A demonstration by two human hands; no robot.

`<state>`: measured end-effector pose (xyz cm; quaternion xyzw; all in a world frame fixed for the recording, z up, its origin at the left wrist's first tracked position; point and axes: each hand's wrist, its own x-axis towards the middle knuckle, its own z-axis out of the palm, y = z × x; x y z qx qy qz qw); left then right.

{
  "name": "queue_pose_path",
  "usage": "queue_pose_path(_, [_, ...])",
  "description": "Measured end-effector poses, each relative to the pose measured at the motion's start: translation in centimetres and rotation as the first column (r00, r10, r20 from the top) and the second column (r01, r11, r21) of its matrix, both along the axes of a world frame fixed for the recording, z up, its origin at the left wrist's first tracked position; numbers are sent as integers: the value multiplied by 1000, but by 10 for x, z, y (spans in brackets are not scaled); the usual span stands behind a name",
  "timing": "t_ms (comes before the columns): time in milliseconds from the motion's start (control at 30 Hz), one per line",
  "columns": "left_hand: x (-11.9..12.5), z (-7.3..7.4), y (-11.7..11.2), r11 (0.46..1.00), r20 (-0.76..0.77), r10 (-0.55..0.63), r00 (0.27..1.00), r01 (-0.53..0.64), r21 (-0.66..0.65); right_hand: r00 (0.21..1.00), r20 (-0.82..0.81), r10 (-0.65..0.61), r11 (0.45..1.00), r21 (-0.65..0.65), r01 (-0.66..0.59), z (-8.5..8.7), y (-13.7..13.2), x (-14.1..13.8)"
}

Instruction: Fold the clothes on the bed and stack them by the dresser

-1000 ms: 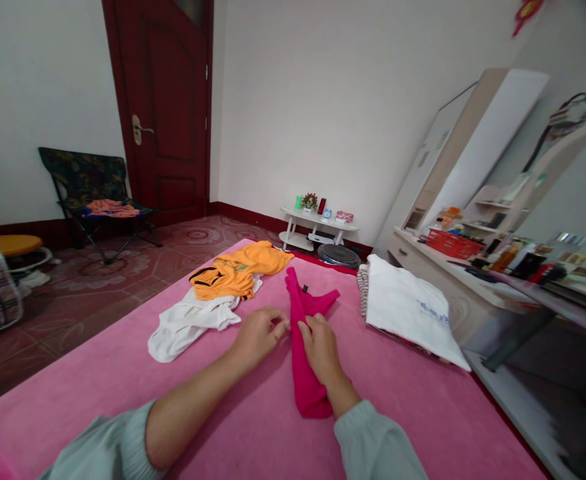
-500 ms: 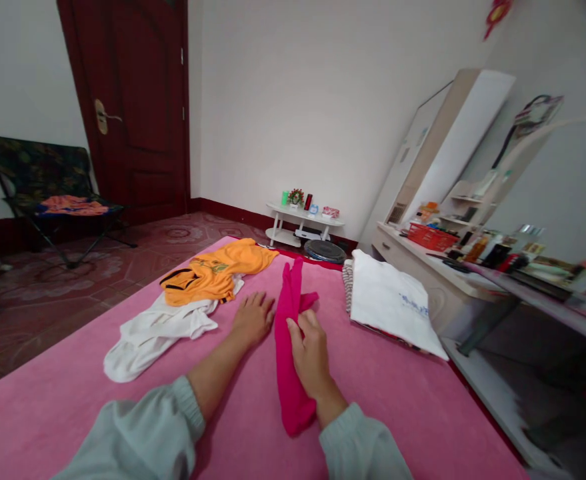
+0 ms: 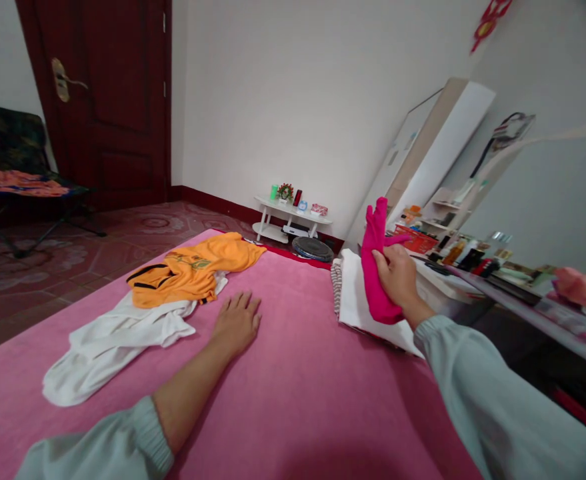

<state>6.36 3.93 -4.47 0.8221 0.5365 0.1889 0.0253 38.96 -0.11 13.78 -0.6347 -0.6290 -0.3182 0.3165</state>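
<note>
My right hand [image 3: 397,273] is closed round a folded magenta garment [image 3: 374,263] and holds it up over a folded stack topped by a white cloth [image 3: 355,300] at the right side of the pink bed cover [image 3: 293,393]. My left hand [image 3: 237,321] lies flat, fingers spread, on the pink cover in the middle. To its left lie an orange shirt [image 3: 193,267] and a crumpled white garment [image 3: 113,340].
A dresser [image 3: 473,280] crowded with bottles and a red basket [image 3: 417,240] runs along the right. A small white table [image 3: 293,220] and a round dark object [image 3: 313,248] stand by the far wall. A folding chair [image 3: 13,180] and a dark red door [image 3: 107,100] are at left.
My right hand has lifted the folded magenta garment off the bed and carried it right, over the white stack. My left hand let go and now rests flat. The view turned right.
</note>
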Motion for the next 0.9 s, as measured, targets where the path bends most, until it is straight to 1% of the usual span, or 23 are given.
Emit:
queue_pose_path(67, [0,2,0,1000,-3,2,1000,-2,-8,986,98,-136,985,-97,146,-1,13,29])
queue_pose_path(133, [1,3,0,1000,-5,4,1000,-4,-11,954,160,-252,941,-188,280,-10,20,49])
queue_pose_path(167, [1,3,1,1000,-5,4,1000,-4,-11,938,177,-299,914,-231,335,-18,23,56])
queue_pose_path(233, [1,3,1,1000,-3,7,1000,-7,-9,914,182,-364,858,-317,405,-36,25,66])
queue_pose_path(300, [1,2,2,1000,-3,9,1000,-9,-5,909,132,-396,820,-394,415,-56,26,74])
queue_pose_path(333, [2,2,2,1000,-5,9,1000,-9,-3,909,80,-408,812,-423,402,-64,27,78])
queue_pose_path(367, [2,2,2,1000,-7,10,1000,-10,-3,909,17,-416,816,-435,381,-71,27,84])
queue_pose_path(400, [2,3,1,1000,-8,11,1000,-11,-3,908,-47,-416,831,-427,358,-76,27,91])
queue_pose_path(467, [2,3,1,1000,-10,11,1000,-11,-4,899,-155,-410,874,-348,339,-81,26,107])
queue_pose_path(500, [2,3,1,1000,-10,11,1000,-11,-4,891,-192,-411,890,-296,346,-82,24,115])
queue_pose_path(533, [2,3,1,1000,-12,9,1000,-9,-2,880,-219,-421,895,-260,363,-81,22,123])
queue_pose_path(567, [2,2,1,1000,-13,7,1000,-7,0,862,-240,-447,885,-257,388,-81,19,128])
queue_pose_path(600, [2,2,2,1000,-15,6,1000,-6,3,835,-253,-489,862,-288,418,-80,16,132])
queue_pose_path(667, [2,1,2,1000,-18,6,1000,-6,2,781,-236,-579,797,-370,479,-78,10,130])
queue_pose_path(700, [1,1,3,1000,-20,7,1000,-7,0,766,-206,-609,771,-379,511,-79,8,125])
queue_pose_path(733, [1,0,3,1000,-20,8,1000,-8,-2,766,-169,-621,764,-350,542,-80,5,117])
queue_pose_path(767, [1,0,3,1000,-21,9,1000,-9,-4,780,-130,-613,776,-289,561,-82,4,109])
queue_pose_path(800, [1,-1,3,1000,-23,8,1000,-8,-5,804,-87,-588,798,-223,560,-87,3,101])
queue_pose_path(833, [1,-2,4,1000,-24,6,1000,-7,-5,834,-44,-550,824,-188,534,-92,2,95])
queue_pose_path(867, [1,-2,4,1000,-24,6,1000,-6,-3,862,-10,-506,846,-202,494,-99,2,90])
queue_pose_path(900, [1,-3,4,1000,-25,5,1000,-5,-1,885,2,-466,853,-267,449,-106,3,88])
